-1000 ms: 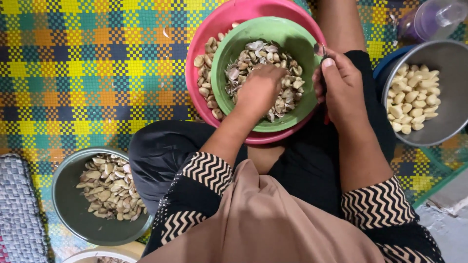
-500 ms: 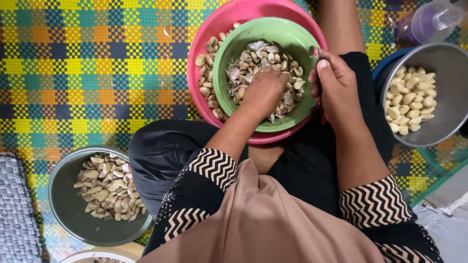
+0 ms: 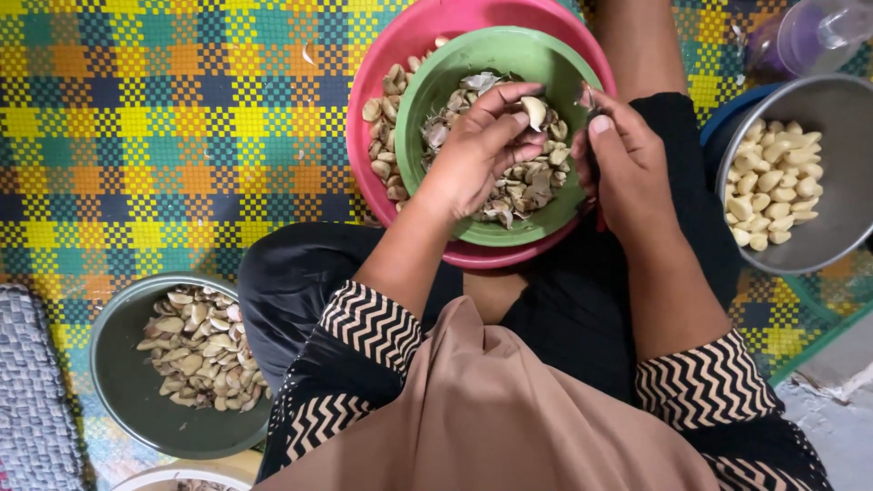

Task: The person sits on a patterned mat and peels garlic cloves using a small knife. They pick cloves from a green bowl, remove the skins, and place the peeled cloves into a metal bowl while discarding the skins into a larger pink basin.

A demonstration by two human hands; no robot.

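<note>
One garlic clove (image 3: 535, 111), pinched in left hand (image 3: 477, 155) fingers over one green bowl (image 3: 546, 56) nested in one pink basin (image 3: 414, 41). Right hand (image 3: 627, 159) fingers curled; contents unclear. Two grey bowls: husks (image 3: 127, 400), peeled cloves (image 3: 832, 100).

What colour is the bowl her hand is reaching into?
Green bowl, nested in a pink one; head view shows it best.

No packages, labels, signs or screens in view — only open bowls on chequered woven mat, none wrapped, boxed or tagged. Clear plastic container with purple tint (image 3: 812, 36) at top right edge — cut off by frame, no label visible on shown part.
</note>
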